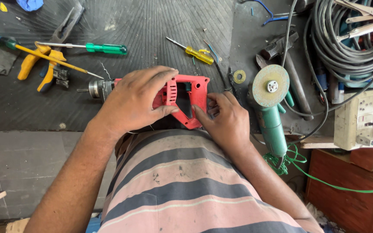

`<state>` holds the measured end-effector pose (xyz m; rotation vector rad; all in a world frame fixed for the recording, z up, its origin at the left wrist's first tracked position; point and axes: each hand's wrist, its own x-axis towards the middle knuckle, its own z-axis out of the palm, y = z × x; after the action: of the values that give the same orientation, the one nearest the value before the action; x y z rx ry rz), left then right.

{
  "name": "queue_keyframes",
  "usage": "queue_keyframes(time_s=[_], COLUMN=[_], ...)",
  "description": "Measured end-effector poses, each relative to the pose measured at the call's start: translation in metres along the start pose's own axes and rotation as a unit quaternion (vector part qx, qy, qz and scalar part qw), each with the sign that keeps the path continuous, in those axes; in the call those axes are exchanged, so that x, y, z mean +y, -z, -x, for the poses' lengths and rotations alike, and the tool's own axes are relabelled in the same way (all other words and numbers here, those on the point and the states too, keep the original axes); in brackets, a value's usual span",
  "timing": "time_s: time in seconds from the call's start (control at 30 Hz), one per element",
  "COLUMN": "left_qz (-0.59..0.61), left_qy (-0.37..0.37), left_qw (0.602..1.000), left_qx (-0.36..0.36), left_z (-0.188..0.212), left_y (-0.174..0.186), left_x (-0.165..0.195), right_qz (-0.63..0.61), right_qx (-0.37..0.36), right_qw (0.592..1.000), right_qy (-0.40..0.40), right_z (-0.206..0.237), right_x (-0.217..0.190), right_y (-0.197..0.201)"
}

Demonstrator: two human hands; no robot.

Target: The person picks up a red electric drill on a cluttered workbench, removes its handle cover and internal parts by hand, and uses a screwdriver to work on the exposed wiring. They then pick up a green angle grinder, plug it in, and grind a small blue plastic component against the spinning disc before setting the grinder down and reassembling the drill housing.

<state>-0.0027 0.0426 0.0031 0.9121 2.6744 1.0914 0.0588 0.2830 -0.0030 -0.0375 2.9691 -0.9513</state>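
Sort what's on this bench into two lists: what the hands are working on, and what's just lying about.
In hand:
red drill, lying on its side
left hand over its body
right hand at its handle

Lying about:
green angle grinder
yellow screwdriver
green screwdriver
orange-handled pliers
coiled cable
socket board

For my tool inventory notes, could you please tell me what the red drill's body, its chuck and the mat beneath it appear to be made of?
The red drill body, held by the left hand and right hand, looks like moulded matte plastic, with vent slots. The chuck appears to be bare grey metal with a dull shine. The dark mat looks like ribbed rubber, scuffed and dusty.
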Motion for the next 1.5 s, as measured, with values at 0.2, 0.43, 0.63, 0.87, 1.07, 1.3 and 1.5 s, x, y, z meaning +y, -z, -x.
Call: queue_keyframes(time_s=[0.2,0.43,0.63,0.87,1.07,1.3,1.5], left_qz=[-0.003,-0.013,-0.038,-0.173,-0.185,-0.191,-0.206], left_qy=[-0.010,0.000,0.005,0.027,0.025,0.025,-0.004], left_qw=[1.000,1.000,0.999,0.982,0.982,0.981,0.979], left_qx=[0.007,-0.007,-0.039,-0.069,-0.034,-0.011,0.015], left_z=[-0.001,-0.001,-0.003,0.004,0.012,0.020,0.024], left_y=[-0.003,-0.003,0.001,0.014,0.016,0.012,0.011], left_x=[-0.001,-0.005,-0.001,0.000,-0.011,-0.017,-0.020], right_qz=[0.008,0.035,0.046,0.053,0.008,-0.055,-0.001], right_qx=[-0.022,-0.010,-0.010,-0.035,-0.042,-0.153,-0.130], right_qw=[0.999,0.999,0.999,0.998,0.970,0.945,0.947], right_qy=[-0.030,0.024,0.015,0.023,0.241,0.283,0.293], right_z=[-0.004,-0.007,-0.007,-0.013,-0.037,-0.065,-0.057], right_x=[-0.001,0.001,0.003,0.000,-0.004,-0.011,-0.010], right_y=[-0.002,-0.010,-0.010,-0.005,-0.001,-0.030,-0.040])
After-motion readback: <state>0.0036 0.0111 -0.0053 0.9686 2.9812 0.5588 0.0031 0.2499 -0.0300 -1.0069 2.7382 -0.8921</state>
